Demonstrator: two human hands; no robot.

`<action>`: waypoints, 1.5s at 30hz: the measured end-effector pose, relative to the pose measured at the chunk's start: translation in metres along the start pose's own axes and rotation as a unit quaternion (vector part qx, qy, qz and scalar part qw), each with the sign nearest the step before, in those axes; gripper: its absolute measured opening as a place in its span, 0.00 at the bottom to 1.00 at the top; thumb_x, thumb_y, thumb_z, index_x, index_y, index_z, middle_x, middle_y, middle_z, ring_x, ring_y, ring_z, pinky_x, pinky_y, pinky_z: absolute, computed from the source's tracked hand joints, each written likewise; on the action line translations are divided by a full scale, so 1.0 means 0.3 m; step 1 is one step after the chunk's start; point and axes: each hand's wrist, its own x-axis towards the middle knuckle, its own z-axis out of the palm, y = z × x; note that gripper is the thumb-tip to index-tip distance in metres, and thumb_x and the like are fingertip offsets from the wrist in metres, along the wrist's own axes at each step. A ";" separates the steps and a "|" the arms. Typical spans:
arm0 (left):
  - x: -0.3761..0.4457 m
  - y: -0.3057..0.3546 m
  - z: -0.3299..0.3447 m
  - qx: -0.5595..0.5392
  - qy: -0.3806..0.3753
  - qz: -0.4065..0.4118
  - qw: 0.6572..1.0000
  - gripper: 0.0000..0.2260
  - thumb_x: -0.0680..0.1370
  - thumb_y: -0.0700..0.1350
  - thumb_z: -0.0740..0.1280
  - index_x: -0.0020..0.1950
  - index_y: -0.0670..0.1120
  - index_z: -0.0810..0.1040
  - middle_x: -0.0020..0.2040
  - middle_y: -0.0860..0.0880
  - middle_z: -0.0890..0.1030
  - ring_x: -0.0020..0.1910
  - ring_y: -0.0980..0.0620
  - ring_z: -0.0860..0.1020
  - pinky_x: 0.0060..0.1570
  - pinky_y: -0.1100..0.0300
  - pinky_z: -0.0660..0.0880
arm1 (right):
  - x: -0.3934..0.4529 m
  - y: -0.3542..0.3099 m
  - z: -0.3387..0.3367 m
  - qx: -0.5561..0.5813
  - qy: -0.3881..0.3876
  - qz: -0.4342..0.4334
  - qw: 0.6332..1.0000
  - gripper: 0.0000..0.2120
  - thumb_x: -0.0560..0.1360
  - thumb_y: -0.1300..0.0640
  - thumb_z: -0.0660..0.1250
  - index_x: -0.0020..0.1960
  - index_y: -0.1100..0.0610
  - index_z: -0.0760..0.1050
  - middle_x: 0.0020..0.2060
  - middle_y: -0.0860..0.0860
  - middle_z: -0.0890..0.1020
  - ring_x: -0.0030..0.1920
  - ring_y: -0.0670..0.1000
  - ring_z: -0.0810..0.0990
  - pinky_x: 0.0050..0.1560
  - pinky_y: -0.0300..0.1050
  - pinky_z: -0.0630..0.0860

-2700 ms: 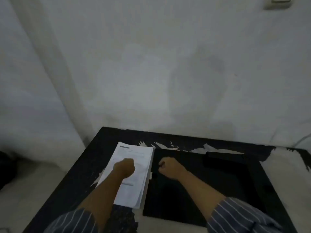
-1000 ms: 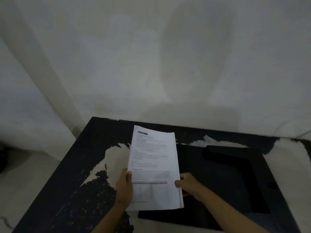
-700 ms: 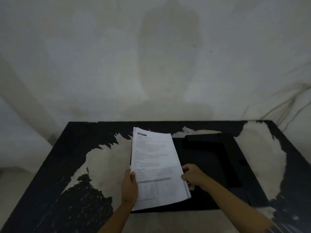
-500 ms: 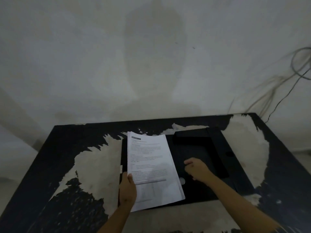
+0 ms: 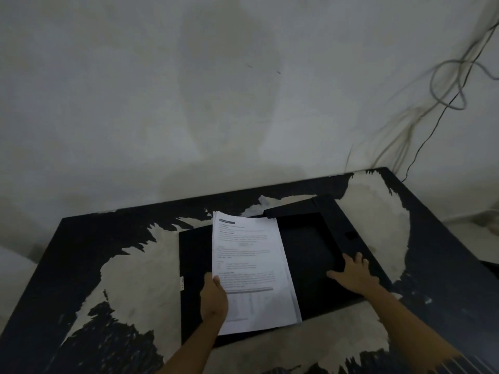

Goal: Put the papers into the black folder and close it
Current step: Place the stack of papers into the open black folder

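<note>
Head view: a black worktop (image 5: 81,260) with large worn pale patches is seen set against a pale wall. On it the black folder (image 5: 194,255) is laid open. A stack of printed papers (image 5: 248,260) is held over the folder's middle; its lower left edge is pinched by the grip of the left hand (image 5: 213,298), thumb on top. Further right, the right hand (image 5: 351,273) is pressed flat, fingers spread, on the folder's right-hand flap. Loose cables (image 5: 445,85) are seen hanging at the far right.
</note>
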 end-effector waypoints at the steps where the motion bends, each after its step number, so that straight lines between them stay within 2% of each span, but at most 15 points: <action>1: 0.008 0.006 0.005 0.003 0.000 -0.005 1.000 0.11 0.83 0.43 0.50 0.43 0.43 0.67 0.39 0.46 0.75 0.40 0.48 0.74 0.40 0.58 0.70 | 0.005 -0.002 -0.005 0.006 -0.007 0.002 1.000 0.41 0.74 0.38 0.64 0.78 0.50 0.46 0.78 0.57 0.41 0.77 0.61 0.41 0.72 0.69 0.51; 6: 0.045 0.014 0.016 0.018 0.009 -0.034 0.999 0.12 0.83 0.42 0.49 0.46 0.41 0.69 0.45 0.43 0.75 0.41 0.48 0.73 0.42 0.57 0.69 | 0.019 0.005 -0.012 0.011 -0.029 0.009 0.999 0.43 0.72 0.38 0.65 0.78 0.51 0.46 0.78 0.57 0.39 0.77 0.61 0.41 0.73 0.68 0.51; 11: 0.030 0.005 0.031 0.010 0.023 -0.049 0.998 0.11 0.83 0.41 0.51 0.46 0.40 0.69 0.52 0.35 0.78 0.42 0.47 0.72 0.43 0.57 0.69 | 0.016 0.017 0.025 -0.026 0.001 0.010 1.000 0.44 0.72 0.35 0.62 0.78 0.49 0.44 0.78 0.55 0.39 0.78 0.59 0.41 0.73 0.66 0.50; 13: 0.010 0.012 0.050 -0.018 0.019 -0.072 0.997 0.10 0.83 0.40 0.52 0.55 0.37 0.70 0.56 0.33 0.77 0.45 0.43 0.74 0.46 0.55 0.70 | 0.018 0.023 0.036 -0.037 0.012 0.012 0.999 0.44 0.72 0.34 0.61 0.78 0.48 0.44 0.78 0.55 0.39 0.78 0.58 0.40 0.73 0.66 0.49; 16: -0.036 0.044 0.084 -0.074 0.031 -0.096 0.992 0.17 0.82 0.43 0.55 0.69 0.37 0.59 0.61 0.33 0.75 0.56 0.37 0.75 0.49 0.53 0.70 | 0.021 0.031 0.046 -0.047 0.018 0.012 0.999 0.43 0.72 0.33 0.60 0.78 0.48 0.43 0.78 0.55 0.39 0.78 0.58 0.40 0.73 0.67 0.48; 18: -0.069 0.064 0.105 -0.074 0.008 -0.072 0.995 0.20 0.82 0.45 0.55 0.72 0.40 0.57 0.63 0.35 0.74 0.58 0.38 0.75 0.53 0.51 0.72 | 0.021 0.035 0.049 -0.046 0.022 0.008 0.999 0.43 0.72 0.33 0.59 0.78 0.47 0.43 0.78 0.54 0.38 0.78 0.57 0.40 0.73 0.67 0.48; 20: -0.093 0.077 0.124 -0.050 -0.013 -0.038 0.998 0.20 0.82 0.44 0.56 0.73 0.41 0.58 0.66 0.37 0.72 0.61 0.40 0.73 0.61 0.48 0.72 | 0.018 0.039 0.052 -0.046 0.026 0.004 0.999 0.43 0.72 0.33 0.59 0.78 0.47 0.42 0.78 0.54 0.38 0.78 0.57 0.40 0.73 0.68 0.47; 22: -0.100 0.086 0.145 0.042 -0.023 -0.014 0.999 0.21 0.81 0.45 0.58 0.73 0.41 0.61 0.67 0.37 0.70 0.64 0.40 0.70 0.65 0.45 0.71 | 0.015 0.042 0.055 -0.045 0.027 0.000 0.999 0.43 0.72 0.33 0.58 0.78 0.48 0.42 0.78 0.54 0.38 0.78 0.56 0.40 0.73 0.68 0.47; 25: -0.114 0.110 0.174 0.244 -0.080 0.012 0.966 0.25 0.81 0.52 0.56 0.74 0.43 0.58 0.69 0.40 0.63 0.66 0.42 0.64 0.65 0.48 0.67 | 0.009 0.046 0.055 -0.049 0.029 -0.005 0.998 0.43 0.73 0.32 0.57 0.78 0.48 0.41 0.78 0.54 0.38 0.78 0.56 0.40 0.73 0.67 0.47; 27: -0.120 0.124 0.195 0.310 -0.113 0.038 0.943 0.27 0.81 0.55 0.54 0.76 0.44 0.54 0.70 0.43 0.61 0.67 0.44 0.63 0.67 0.49 0.64 | 0.007 0.050 0.052 -0.051 0.027 -0.008 0.998 0.43 0.73 0.32 0.57 0.78 0.48 0.41 0.78 0.54 0.38 0.78 0.55 0.40 0.73 0.67 0.46; 33: -0.104 0.195 0.275 0.371 -0.191 0.145 0.897 0.23 0.81 0.56 0.52 0.72 0.45 0.63 0.68 0.42 0.66 0.65 0.45 0.66 0.66 0.51 0.66 | -0.007 0.056 0.038 -0.039 0.023 -0.021 0.999 0.43 0.73 0.31 0.56 0.78 0.48 0.41 0.78 0.54 0.39 0.78 0.55 0.41 0.73 0.67 0.45; 39: -0.068 0.256 0.345 0.437 -0.296 0.185 0.829 0.28 0.79 0.59 0.52 0.76 0.49 0.55 0.72 0.40 0.60 0.69 0.42 0.61 0.69 0.49 0.61 | -0.014 0.055 0.036 -0.051 0.018 -0.024 0.998 0.42 0.74 0.32 0.55 0.78 0.49 0.41 0.78 0.55 0.38 0.78 0.56 0.40 0.74 0.66 0.44; 45: -0.038 0.248 0.342 0.493 -0.321 0.211 0.781 0.30 0.78 0.61 0.51 0.77 0.51 0.50 0.74 0.39 0.57 0.70 0.40 0.59 0.71 0.45 0.59 | -0.018 0.059 0.041 -0.057 0.017 -0.030 0.998 0.41 0.74 0.31 0.53 0.78 0.48 0.40 0.77 0.55 0.37 0.78 0.55 0.38 0.74 0.66 0.42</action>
